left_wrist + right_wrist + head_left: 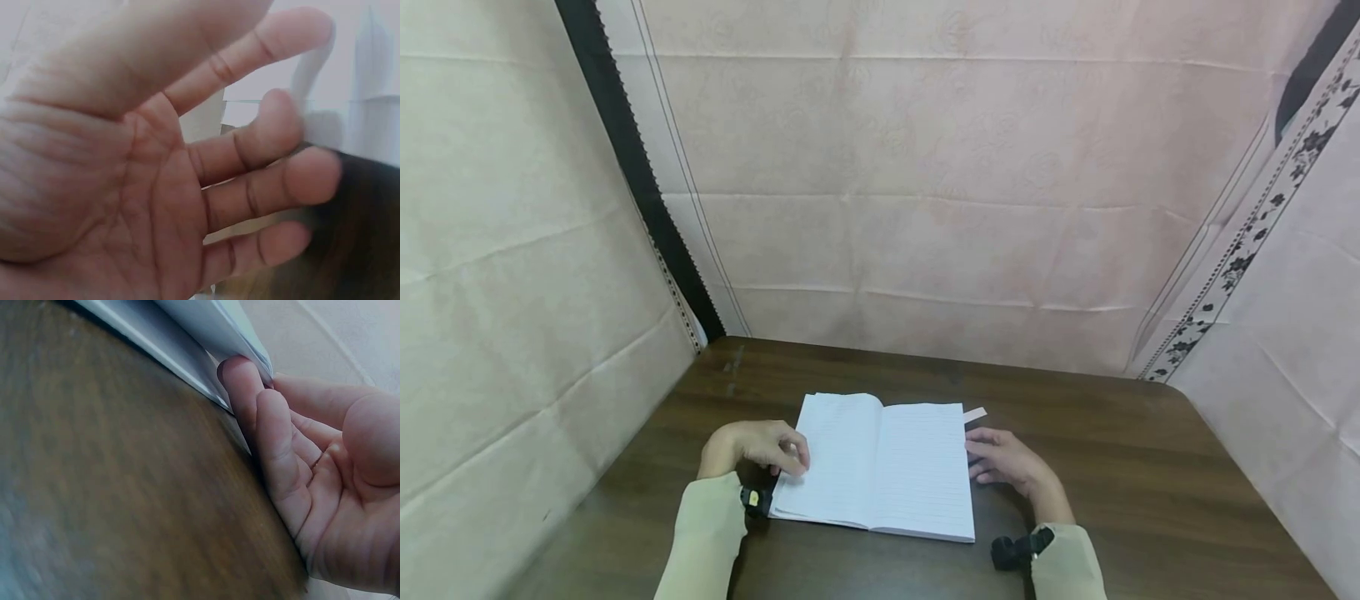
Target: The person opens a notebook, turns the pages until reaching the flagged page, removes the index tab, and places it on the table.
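Notebook (880, 467) lies open and flat on the dark wooden table (1150, 483), its lined pages up and its spine running away from the person, so its long spread goes from one hand to the other. The left hand (756, 450) rests at the notebook's left edge with its fingers curled down onto the margin of the left page. The right hand (1011, 467) lies on the table just beside the notebook's right edge, palm down, fingers fairly straight and close together, pointing in at the pages. Both hands touch the notebook; neither is clearly nearer. The page edge lies straight ahead of the right fingertips, along the notebook's length.

The right wrist view shows what the head view hides: the tips of the right fingers (240, 387) are slipped under the lifted edge of the top pages (219, 325), with the cover edge (156, 356) below them against the table. The fingers are not pinching; the thumb stands apart from the paper. The left wrist view shows only the left palm with fingers (262, 187) loosely spread and bent, blurred white paper beyond them; whether they press the page I cannot tell from there.

A small pale paper strip (973, 414) sticks out past the notebook's far right corner. Pale creased cloth (925, 208) hangs behind and to both sides of the notebook.
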The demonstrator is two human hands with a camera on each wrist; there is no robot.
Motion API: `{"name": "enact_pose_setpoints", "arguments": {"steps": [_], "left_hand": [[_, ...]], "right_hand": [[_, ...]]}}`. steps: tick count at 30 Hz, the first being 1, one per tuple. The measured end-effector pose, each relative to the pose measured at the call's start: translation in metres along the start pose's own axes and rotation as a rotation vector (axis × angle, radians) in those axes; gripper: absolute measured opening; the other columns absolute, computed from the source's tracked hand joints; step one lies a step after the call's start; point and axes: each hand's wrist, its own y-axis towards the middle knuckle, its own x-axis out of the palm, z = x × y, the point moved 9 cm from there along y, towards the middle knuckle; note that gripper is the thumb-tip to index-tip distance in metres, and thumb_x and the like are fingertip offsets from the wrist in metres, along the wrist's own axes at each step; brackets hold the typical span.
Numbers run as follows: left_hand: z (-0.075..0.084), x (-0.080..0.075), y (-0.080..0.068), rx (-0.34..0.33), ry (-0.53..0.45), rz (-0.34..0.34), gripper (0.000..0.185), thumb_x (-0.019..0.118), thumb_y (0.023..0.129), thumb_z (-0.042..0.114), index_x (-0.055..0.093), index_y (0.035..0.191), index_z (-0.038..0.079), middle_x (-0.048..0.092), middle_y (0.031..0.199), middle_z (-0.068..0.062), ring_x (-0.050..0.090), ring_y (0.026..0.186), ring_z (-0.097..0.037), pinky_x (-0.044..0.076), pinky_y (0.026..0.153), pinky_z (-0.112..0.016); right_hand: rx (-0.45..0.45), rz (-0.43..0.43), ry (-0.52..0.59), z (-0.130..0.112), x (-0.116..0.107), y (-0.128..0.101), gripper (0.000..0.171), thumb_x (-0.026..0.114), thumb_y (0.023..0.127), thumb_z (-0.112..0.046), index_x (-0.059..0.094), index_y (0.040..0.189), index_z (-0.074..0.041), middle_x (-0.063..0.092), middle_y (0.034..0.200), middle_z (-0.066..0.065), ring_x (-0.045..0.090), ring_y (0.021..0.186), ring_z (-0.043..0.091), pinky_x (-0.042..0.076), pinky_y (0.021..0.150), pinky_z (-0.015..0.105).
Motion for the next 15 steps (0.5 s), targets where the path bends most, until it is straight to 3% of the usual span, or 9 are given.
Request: {"name": "enact_pose_setpoints", "arguments": {"steps": [5,10,15], "left_hand": [[0.001,-0.002,0.003,-0.002,0.041,0.050,0.008,0.077,0.087,0.023,0.072,0.090,0.017,0.057,0.083,-0.002,0.054,0.071,-0.020,0.042,0.064,-0.034],[0.015,-0.002,0.010,0.067,0.106,0.105,0.009,0.078,0.087,0.023,0.071,0.092,0.019,0.057,0.086,-0.002,0.053,0.080,-0.020,0.043,0.070,-0.039],[0.031,0.006,0.022,0.127,0.104,0.097,0.017,0.080,0.086,0.022,0.071,0.100,0.020,0.058,0.080,-0.002,0.053,0.076,-0.017,0.042,0.068,-0.036]], "right_hand": [[-0.008,0.004,-0.008,-0.001,0.001,-0.001,0.044,0.061,0.101,-0.027,0.055,0.132,0.004,0.070,0.099,0.011,0.070,0.082,0.026,0.056,0.071,0.031],[-0.006,0.012,-0.014,-0.001,0.001,-0.002,0.044,0.061,0.101,-0.027,0.055,0.132,0.003,0.069,0.101,0.012,0.071,0.083,0.027,0.056,0.072,0.031],[-0.014,0.010,-0.007,0.000,0.001,-0.002,0.044,0.061,0.101,-0.027,0.055,0.132,0.004,0.070,0.101,0.012,0.071,0.083,0.027,0.056,0.072,0.031]]}}
